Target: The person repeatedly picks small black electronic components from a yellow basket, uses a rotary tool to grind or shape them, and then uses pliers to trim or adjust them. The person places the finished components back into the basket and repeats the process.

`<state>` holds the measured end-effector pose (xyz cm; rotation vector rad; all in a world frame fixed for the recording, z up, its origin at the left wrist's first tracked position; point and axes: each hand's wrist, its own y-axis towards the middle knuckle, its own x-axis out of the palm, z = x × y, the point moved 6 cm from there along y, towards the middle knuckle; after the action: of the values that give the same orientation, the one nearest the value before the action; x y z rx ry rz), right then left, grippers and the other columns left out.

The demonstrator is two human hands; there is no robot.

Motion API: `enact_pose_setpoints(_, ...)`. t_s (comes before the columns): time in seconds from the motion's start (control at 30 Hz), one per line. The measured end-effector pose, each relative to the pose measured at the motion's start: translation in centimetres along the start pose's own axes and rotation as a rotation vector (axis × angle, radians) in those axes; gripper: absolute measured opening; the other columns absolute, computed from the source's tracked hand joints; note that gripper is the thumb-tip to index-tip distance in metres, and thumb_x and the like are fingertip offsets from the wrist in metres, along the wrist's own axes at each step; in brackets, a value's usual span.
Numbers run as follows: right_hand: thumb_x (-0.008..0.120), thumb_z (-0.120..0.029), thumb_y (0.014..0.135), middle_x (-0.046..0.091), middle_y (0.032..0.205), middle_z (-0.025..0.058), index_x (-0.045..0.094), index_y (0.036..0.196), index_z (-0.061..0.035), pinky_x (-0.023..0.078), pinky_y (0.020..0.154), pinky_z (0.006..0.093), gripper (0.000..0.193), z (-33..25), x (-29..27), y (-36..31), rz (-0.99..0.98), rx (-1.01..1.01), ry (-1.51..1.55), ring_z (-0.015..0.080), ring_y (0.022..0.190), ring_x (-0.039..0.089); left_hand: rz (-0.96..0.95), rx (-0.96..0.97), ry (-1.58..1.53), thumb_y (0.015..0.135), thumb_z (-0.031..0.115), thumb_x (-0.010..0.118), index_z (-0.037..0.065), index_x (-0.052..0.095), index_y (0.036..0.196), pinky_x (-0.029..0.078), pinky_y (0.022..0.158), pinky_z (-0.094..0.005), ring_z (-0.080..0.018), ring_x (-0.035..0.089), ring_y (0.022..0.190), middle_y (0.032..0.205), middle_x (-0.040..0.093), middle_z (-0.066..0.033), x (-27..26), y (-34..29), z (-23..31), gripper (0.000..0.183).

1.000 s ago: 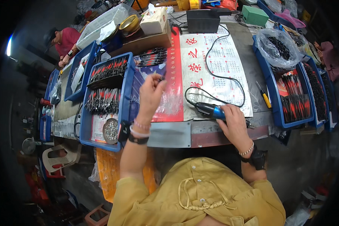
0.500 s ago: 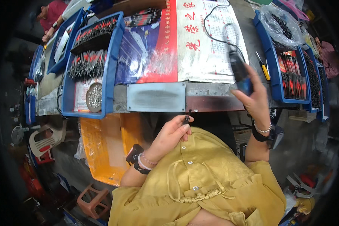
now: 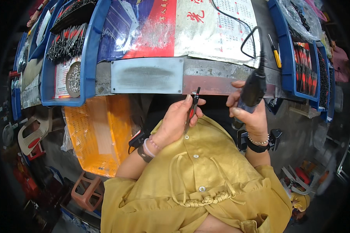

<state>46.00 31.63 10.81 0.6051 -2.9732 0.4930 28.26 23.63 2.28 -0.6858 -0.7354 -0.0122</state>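
Note:
My left hand is closed around a slim black-and-red tool, held upright near the table's front edge. Its exact kind does not show. A corded electric screwdriver, black with a bluish lower part, is in my right hand, fingers wrapped round it. The screwdriver tilts, cord end up and tip end down, and stands apart from the slim tool. Its tip is hard to make out.
A blue bin at left holds black-and-red pieces and a round dish of small metal parts. Another blue bin stands at right beside a yellow-handled screwdriver. A pale metal plate lines the table edge. Below sits an orange crate.
The electric screwdriver has come down and nearer to me in my right hand. The slim tool now shows more of its length in my left hand. The whole view has shifted.

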Motion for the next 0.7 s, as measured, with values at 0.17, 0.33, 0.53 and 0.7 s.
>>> enact_pose_setpoints(0.17, 0.072, 0.000, 0.076, 0.068, 0.102, 0.0100, 0.052, 0.126, 0.0019, 0.048, 0.070, 0.0223, 0.054, 1.8, 2.3, 0.8, -0.041, 0.072, -0.116, 0.0065, 0.076, 0.059, -0.074, -0.113, -0.217, 0.104, 0.039, 0.045, 0.001, 0.063, 0.110, 0.039, 0.058, -0.0248, -0.0115, 0.049, 0.064, 0.080, 0.060, -0.0045, -0.1, 0.8, -0.6, 0.043)
enact_pose_setpoints(0.33, 0.076, -0.003, 0.077, 0.066, 0.115, 0.0069, 0.053, 0.126, 0.0010, 0.048, 0.092, 0.0287, 0.054, 2.5, 3.2, 1.0, -0.081, 0.074, -0.163, 0.0128, 0.105, 0.060, -0.061, -0.138, -0.329, 0.102, 0.040, 0.049, 0.003, 0.063, 0.104, 0.041, 0.057, -0.0240, -0.0111, 0.051, 0.061, 0.079, 0.060, -0.0038, -0.5, 1.3, -0.9, 0.040)
enact_pose_setpoints(0.53, 0.077, -0.001, 0.076, 0.064, 0.122, 0.0076, 0.052, 0.130, 0.0009, 0.045, 0.100, 0.0310, 0.060, 3.2, 3.9, 1.1, -0.120, 0.115, -0.094, 0.0144, 0.113, 0.058, -0.094, -0.126, -0.356, 0.100, 0.039, 0.053, 0.003, 0.062, 0.102, 0.036, 0.051, -0.0224, -0.0093, 0.047, 0.056, 0.077, 0.059, -0.0030, -0.4, 1.7, -1.2, 0.038)
enact_pose_setpoints(0.7, 0.078, -0.003, 0.076, 0.064, 0.120, 0.0077, 0.050, 0.132, 0.0010, 0.046, 0.097, 0.0301, 0.063, 3.4, 4.3, 1.3, -0.158, 0.133, -0.175, 0.0135, 0.109, 0.059, -0.111, -0.132, -0.361, 0.101, 0.039, 0.052, 0.002, 0.061, 0.102, 0.031, 0.049, -0.0217, -0.0076, 0.040, 0.053, 0.073, 0.055, -0.0008, -0.4, 1.9, -1.2, 0.038)
